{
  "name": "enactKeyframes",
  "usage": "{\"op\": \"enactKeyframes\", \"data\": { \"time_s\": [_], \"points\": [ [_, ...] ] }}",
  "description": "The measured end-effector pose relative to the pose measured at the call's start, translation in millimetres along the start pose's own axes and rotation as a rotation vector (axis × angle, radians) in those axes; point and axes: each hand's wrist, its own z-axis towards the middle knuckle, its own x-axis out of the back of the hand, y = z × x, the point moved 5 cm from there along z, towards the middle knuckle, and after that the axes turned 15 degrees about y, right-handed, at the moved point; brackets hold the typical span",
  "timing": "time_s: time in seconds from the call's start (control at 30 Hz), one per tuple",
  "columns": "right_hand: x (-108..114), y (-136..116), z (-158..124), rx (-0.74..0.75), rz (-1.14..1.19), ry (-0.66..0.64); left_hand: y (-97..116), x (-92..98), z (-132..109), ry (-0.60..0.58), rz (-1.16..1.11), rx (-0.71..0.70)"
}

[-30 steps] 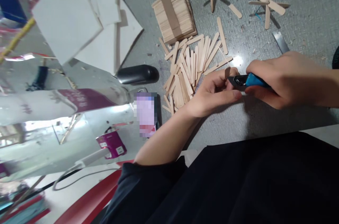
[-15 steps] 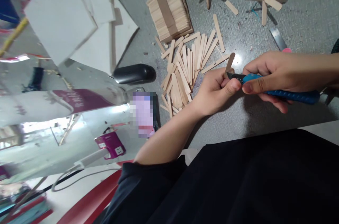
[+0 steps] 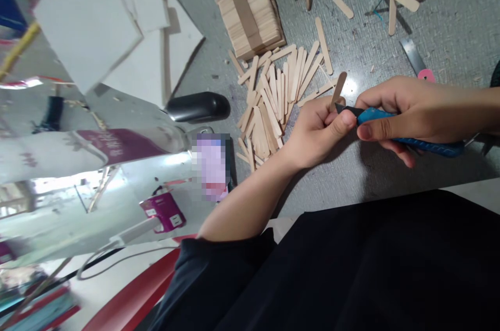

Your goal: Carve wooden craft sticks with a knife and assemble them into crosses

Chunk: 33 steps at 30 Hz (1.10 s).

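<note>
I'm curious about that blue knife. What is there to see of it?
The knife has a blue, textured handle, seemingly plastic, and a dark, pointed blade. It lies nearly sideways in the view, blade towards the left hand. The right hand grips it, covering part of the handle. The blade tip is at the stick in the left hand; contact is hard to tell.

No legible text or numbers.
</note>
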Motion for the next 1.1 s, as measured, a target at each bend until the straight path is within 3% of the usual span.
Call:
{"op": "enactKeyframes", "data": {
  "time_s": [0.27,0.5,0.67,0.87,1.1],
  "points": [
    [0.0,-5.4,-5.4,-0.031,-0.147,0.113,-1.9,0.2,-1.2,-0.015,-0.022,-0.015],
    [0.0,-0.2,-2.6,0.022,-0.1,0.08,-3.6,1.0,-2.1,-0.02,-0.019,-0.052],
    [0.2,2.8,-1.3,-0.079,0.006,-0.016,-5.3,0.6,-7.0,0.012,-0.011,-0.126],
    [-2.9,9.3,-2.7,-0.26,0.106,-0.269,-0.4,-4.4,-11.8,-0.074,0.014,-0.222],
    [-4.0,9.4,-1.6,-0.243,0.146,-0.277,4.6,-7.9,-9.7,-0.113,-0.007,-0.303]
  ]
}}
